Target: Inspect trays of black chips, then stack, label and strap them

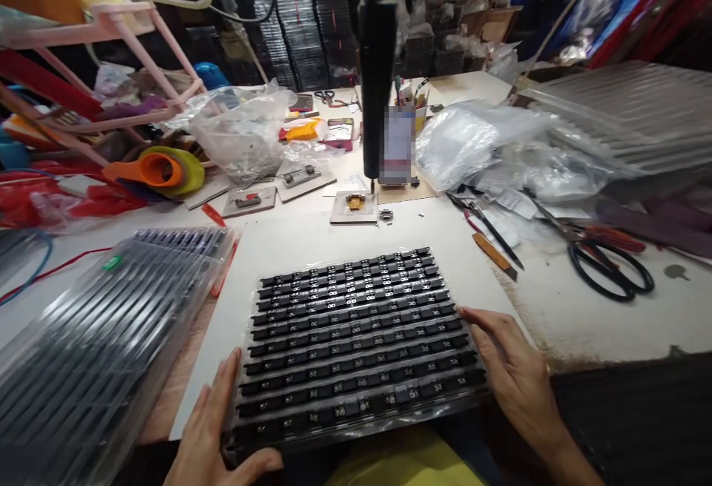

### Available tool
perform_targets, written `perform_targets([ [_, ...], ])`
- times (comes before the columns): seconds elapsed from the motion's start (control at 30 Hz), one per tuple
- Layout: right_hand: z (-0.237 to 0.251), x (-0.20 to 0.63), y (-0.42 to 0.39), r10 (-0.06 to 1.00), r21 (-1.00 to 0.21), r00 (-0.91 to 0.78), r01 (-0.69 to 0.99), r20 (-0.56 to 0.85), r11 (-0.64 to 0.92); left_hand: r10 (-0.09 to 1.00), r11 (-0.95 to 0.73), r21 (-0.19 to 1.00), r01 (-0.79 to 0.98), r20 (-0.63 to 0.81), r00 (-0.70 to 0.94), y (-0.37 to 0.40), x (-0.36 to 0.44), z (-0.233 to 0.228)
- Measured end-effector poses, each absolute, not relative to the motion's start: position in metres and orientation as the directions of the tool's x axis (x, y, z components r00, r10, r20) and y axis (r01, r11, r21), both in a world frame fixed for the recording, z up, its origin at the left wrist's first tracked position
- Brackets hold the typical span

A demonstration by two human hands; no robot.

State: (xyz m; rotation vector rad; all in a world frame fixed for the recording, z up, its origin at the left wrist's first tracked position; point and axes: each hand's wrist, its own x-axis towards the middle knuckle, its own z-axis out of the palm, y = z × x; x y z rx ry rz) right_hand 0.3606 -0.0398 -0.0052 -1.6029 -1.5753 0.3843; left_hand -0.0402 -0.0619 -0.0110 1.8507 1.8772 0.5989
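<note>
Tray (356, 345) of small black components is sitting in the lower centre of the frame on a pale board (311, 241), near edge overhanging the table edge toward the person. Tray is clear plastic, roughly rectangular, its long axis running left to right across the frame and tilting slightly up toward the right; component rows are lying along that same axis.

Left hand (214, 438) is gripping the tray's lower left corner, fingers stretching up along the left edge, thumb curling in under the near edge, so it is pinching the tray. Right hand (515, 375) is lying against the tray's right edge, palm down, fingers together and pointing toward upper left, thumb touching the rim; cannot tell if fingers are wrapping under it.

Stack of similar trays (94, 352) in plastic is lying at lower left, just beside the held tray. Black scissors (609, 263) are resting at right, well apart. Electric screwdriver (377, 63) is hanging upright at upper centre, tip over a small fixture (354, 206). Clear plastic bags (245, 130) are piling up behind, with an orange tape dispenser (156, 169) at left.
</note>
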Motion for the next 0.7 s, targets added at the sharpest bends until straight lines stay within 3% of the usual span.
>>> perform_targets([
  [0.17,-0.003,0.359,-0.040,0.932,-0.740,0.164,0.657,0.324,0.141,0.991,0.133,0.558,0.819,-0.089,-0.100,-0.053,-0.046,-0.015],
  [0.3,-0.001,0.362,-0.040,0.941,-0.713,0.111,0.683,0.320,0.161,0.994,0.102,0.583,0.806,-0.027,-0.106,-0.043,-0.037,-0.011],
  [0.53,0.002,0.376,-0.050,0.918,-0.298,-0.291,0.881,0.271,0.367,0.998,-0.032,0.519,0.854,0.055,0.004,-0.043,-0.029,-0.009],
  [0.7,-0.006,0.373,-0.054,0.877,-0.154,-0.374,0.889,0.301,0.432,0.994,0.088,0.564,0.821,0.008,-0.111,-0.045,-0.024,-0.002],
])
